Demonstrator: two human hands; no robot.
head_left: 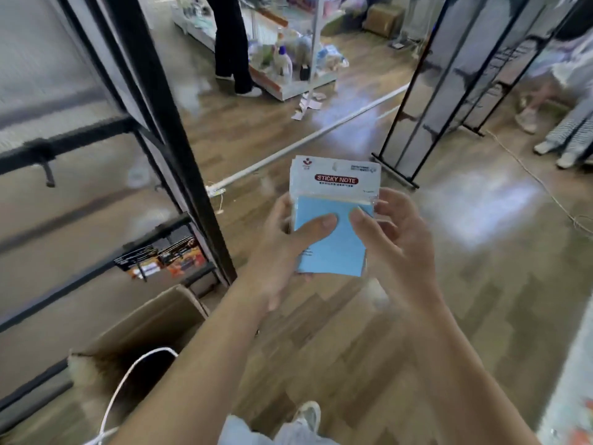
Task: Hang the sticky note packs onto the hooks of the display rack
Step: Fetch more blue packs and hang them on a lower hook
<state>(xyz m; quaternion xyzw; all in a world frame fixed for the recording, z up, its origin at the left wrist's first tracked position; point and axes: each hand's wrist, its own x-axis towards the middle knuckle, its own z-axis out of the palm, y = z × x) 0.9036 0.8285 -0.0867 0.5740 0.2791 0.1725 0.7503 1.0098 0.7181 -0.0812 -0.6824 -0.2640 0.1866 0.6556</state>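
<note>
**Both hands hold the packs in front of the rack**

At the very bottom, a pale shoe point(308, 415) stands on the wooden floor point(481, 284). To the lower left there is an open cardboard box point(154, 319), and a white cable point(128, 377) curves over its dark inside.

Two bare forearms reach up from the bottom edge to the middle of the view. The left hand point(279, 252) grips the packs point(333, 187) from the left, with its thumb point(317, 226) flat on the blue front and its fingers behind. The right hand point(394, 239) pinches them from the right, its thumb point(362, 220) also on the front and its fingers curled at the right edge. The packs are upright in the air, above the floor and just right of the rack point(167, 123). The label at the top reads "STICKY NOTE". Layered edges at the top left corner suggest several packs, but I cannot count them.

The black rack fills the left side. One bare hook point(48, 175) sticks out higher up, and lower down some dark and orange packages point(167, 255) hang on it.

Farther away, a white pole point(308, 136) lies across the floor, and a second rack point(449, 91) stands at the right. At the back there is a low shelf point(288, 88) with a white bottle point(284, 62), and beside it the legs point(231, 43) of a person in black trousers.
</note>
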